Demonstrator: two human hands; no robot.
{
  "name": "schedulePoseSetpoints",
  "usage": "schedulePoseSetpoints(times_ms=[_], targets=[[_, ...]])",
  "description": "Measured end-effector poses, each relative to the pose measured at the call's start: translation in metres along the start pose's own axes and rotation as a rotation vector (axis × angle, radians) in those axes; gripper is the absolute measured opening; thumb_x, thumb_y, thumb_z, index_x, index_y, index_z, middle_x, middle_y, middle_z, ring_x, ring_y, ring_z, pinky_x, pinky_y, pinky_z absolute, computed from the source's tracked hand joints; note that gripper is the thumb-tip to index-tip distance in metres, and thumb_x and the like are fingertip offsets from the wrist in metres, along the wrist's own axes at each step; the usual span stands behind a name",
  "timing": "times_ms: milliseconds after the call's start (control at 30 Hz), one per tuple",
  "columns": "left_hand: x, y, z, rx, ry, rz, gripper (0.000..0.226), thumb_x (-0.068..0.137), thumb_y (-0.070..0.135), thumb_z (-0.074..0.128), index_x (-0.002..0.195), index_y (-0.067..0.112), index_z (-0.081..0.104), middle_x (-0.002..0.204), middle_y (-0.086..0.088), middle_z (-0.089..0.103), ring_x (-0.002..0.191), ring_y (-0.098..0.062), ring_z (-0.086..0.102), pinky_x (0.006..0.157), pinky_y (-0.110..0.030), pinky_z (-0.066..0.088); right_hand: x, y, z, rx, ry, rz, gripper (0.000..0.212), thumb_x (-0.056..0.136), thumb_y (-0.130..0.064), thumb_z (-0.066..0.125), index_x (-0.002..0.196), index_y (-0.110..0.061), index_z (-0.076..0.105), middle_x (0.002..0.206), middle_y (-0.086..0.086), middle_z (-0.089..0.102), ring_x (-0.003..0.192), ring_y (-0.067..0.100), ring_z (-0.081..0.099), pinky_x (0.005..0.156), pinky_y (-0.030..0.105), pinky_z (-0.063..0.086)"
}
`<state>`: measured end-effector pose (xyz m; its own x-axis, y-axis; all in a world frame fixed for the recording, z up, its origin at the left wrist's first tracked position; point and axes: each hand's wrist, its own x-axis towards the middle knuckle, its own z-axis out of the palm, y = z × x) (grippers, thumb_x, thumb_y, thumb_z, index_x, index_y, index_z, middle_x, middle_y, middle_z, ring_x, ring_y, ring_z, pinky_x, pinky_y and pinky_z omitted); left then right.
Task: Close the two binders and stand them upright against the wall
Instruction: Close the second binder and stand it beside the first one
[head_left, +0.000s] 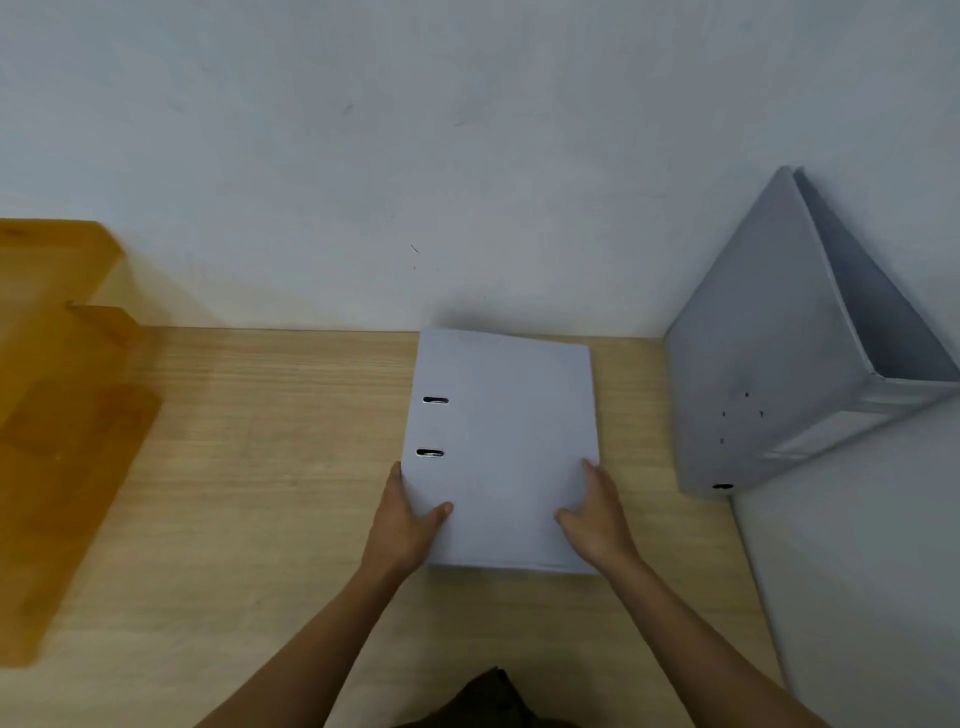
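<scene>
A closed white binder (504, 441) lies flat on the wooden desk (260, 493), its far edge near the wall (467, 156). Two slots show near its left side. My left hand (410, 519) grips its near left edge, thumb on the cover. My right hand (597, 514) grips its near right edge, thumb on top too. A second grey binder (769, 364) stands upright at the right, in the corner against the wall, its covers slightly apart at the top.
An orange translucent tiered tray (62, 405) stands at the left of the desk against the wall. A white side panel (857, 571) bounds the desk on the right. Something dark (493, 696) shows at the bottom edge.
</scene>
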<state>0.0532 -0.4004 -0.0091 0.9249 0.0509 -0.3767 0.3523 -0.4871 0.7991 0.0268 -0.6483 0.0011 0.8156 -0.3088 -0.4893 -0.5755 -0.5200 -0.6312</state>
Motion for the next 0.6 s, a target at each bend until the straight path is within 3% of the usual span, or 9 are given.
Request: schedulePoseSetpoints(times_ms=[167,267,333,467,600], targets=[[-0.001,0.003,0.003,0.013,0.007,-0.011,0.084,0.080,0.016,0.083,0.150,0.010,0.036,0.144,-0.009,0.053,0.129,-0.030,0.054,0.097,-0.031,0.042,0.009,-0.010,0.017,-0.266,-0.197,-0.013,0.080,0.093,-0.025,0.059,0.162,-0.017,0.020,0.173,0.013,0.001,0.159,0.037,0.000,0.126,0.045,0.010],[-0.002,0.001,0.005,0.050,-0.013,-0.046,0.094,0.078,0.014,0.084,0.154,0.006,0.030,0.150,-0.014,0.047,0.134,-0.034,0.049,0.107,-0.044,0.045,0.008,-0.008,0.024,-0.237,-0.324,0.036,0.080,0.095,-0.026,0.057,0.163,-0.020,0.015,0.173,0.010,-0.006,0.157,0.044,-0.008,0.126,0.047,0.009],[0.003,0.002,0.004,0.014,-0.009,-0.080,0.093,0.076,0.011,0.085,0.152,0.006,0.032,0.149,-0.014,0.048,0.133,-0.034,0.050,0.106,-0.040,0.045,0.008,-0.008,0.023,-0.202,-0.334,0.044,0.080,0.096,-0.026,0.058,0.163,-0.020,0.016,0.173,0.010,-0.006,0.157,0.043,-0.009,0.127,0.046,0.008],[0.017,0.008,-0.002,-0.189,-0.045,-0.232,0.069,0.084,0.022,0.080,0.143,0.006,0.048,0.137,-0.011,0.063,0.113,-0.030,0.064,0.091,-0.036,0.050,0.011,-0.014,0.015,-0.123,-0.324,0.038,0.079,0.096,-0.026,0.060,0.163,-0.016,0.019,0.173,0.009,0.003,0.159,0.033,0.003,0.128,0.042,0.009],[0.033,0.014,-0.006,-0.341,-0.053,-0.361,0.041,0.091,0.048,0.064,0.112,0.014,0.073,0.112,-0.010,0.078,0.094,-0.026,0.072,0.084,-0.041,0.056,-0.001,-0.025,0.019,-0.080,-0.354,-0.004,0.082,0.098,-0.031,0.059,0.164,-0.017,0.013,0.173,0.006,0.009,0.159,0.026,0.009,0.128,0.043,0.010]])
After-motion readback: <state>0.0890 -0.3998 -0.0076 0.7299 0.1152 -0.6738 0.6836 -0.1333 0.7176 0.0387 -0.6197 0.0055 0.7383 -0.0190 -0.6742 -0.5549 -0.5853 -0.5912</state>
